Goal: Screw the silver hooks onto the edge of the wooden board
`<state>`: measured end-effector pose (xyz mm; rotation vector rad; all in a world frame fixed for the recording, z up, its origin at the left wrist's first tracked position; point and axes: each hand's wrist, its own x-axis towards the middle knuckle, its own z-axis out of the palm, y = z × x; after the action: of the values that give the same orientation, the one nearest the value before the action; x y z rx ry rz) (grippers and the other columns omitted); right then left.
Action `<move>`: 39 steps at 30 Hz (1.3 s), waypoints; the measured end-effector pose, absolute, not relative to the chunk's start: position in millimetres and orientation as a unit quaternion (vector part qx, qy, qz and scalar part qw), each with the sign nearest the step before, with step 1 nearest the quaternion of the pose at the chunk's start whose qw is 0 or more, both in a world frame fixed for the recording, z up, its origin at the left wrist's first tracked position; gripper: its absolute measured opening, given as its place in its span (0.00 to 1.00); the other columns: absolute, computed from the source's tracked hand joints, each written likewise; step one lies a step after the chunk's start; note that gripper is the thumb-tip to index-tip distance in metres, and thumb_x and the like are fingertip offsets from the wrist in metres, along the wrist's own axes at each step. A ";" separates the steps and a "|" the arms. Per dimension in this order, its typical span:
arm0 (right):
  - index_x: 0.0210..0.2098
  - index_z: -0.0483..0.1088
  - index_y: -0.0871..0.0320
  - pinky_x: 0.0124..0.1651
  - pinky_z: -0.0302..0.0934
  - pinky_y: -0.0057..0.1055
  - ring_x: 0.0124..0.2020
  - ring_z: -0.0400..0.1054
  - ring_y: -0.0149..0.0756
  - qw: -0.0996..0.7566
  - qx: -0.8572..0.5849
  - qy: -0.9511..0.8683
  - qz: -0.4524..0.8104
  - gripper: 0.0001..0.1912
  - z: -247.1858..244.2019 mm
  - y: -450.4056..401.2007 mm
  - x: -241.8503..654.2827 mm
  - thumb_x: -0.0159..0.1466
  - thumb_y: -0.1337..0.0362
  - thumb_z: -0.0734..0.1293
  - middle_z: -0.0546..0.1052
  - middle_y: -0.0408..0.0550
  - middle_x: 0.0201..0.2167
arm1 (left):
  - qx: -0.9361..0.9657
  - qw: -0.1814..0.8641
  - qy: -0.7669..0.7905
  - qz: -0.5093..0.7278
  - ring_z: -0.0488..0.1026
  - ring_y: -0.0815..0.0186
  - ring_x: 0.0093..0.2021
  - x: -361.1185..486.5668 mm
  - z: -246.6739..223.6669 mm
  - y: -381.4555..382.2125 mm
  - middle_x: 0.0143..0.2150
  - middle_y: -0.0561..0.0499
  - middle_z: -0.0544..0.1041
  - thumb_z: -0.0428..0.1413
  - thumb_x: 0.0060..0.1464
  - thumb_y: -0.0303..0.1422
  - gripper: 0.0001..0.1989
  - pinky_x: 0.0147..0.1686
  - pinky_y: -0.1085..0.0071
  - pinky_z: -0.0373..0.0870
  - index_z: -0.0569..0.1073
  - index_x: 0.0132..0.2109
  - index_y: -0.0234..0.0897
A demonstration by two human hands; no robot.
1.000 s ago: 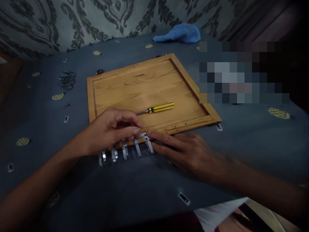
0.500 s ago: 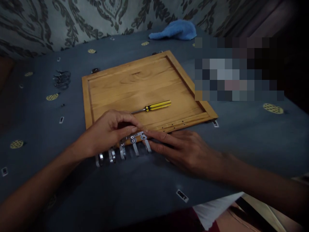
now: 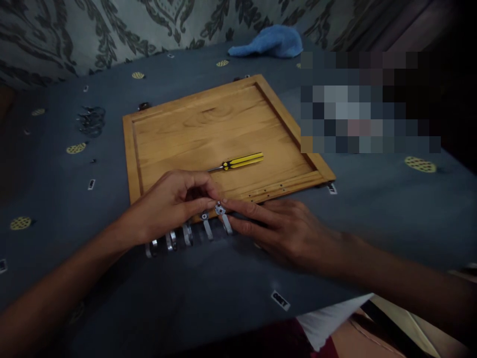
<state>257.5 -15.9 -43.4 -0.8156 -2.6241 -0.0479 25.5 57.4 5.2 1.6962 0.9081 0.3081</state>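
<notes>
A framed wooden board (image 3: 208, 124) lies on the cloth, with several metal hooks fixed along its near edge. My right hand (image 3: 286, 226) has its index and middle fingers around the rightmost metal hook (image 3: 225, 223), steadying it against the edge. My left hand (image 3: 171, 204) is closed in a pinch, thumb and index fingertip at the top of that same hook; whatever lies between them is too small to make out. Just left of it, another hook (image 3: 206, 227) shows a cross-head screw. Beyond the left hand a yellow-and-black screwdriver (image 3: 243, 161) rests on the board, its tip hidden.
Loose metal hooks (image 3: 90, 121) sit in a pile on the dark blue patterned cloth (image 3: 112, 298). A small dark piece (image 3: 93, 160) lies near them. A blue towel (image 3: 272, 42) is at the back. Small holes dot the board's near right edge. A blurred patch covers the right side.
The left fingertips have shifted slightly right, onto the top of the rightmost hook. My right hand stays at the hook. The view has moved a little.
</notes>
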 end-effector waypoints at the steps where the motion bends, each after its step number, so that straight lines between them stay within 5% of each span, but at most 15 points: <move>1: 0.55 0.72 0.59 0.28 0.68 0.33 0.27 0.73 0.32 0.193 -0.292 -0.937 -0.016 0.18 -42.9 -16.0 257.5 0.70 0.72 0.57 0.74 0.53 0.61 | 0.721 0.563 0.383 0.133 0.69 0.76 0.28 25.8 4.7 57.0 0.28 0.58 0.75 0.58 0.56 0.30 0.03 0.28 0.82 0.64 0.76 0.35 0.34; 39: 0.54 0.71 0.60 0.26 0.64 0.32 0.23 0.68 0.30 0.208 -0.289 -0.934 -0.029 0.19 -44.6 -15.3 258.1 0.68 0.74 0.56 0.77 0.54 0.58 | 0.736 0.536 0.389 0.144 0.70 0.74 0.27 31.4 3.5 52.8 0.28 0.57 0.77 0.58 0.55 0.28 0.02 0.27 0.80 0.64 0.76 0.34 0.36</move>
<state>258.1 -15.3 -44.6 -0.8044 -2.5999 -0.0802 31.4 52.8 3.5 1.7513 0.9253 0.3420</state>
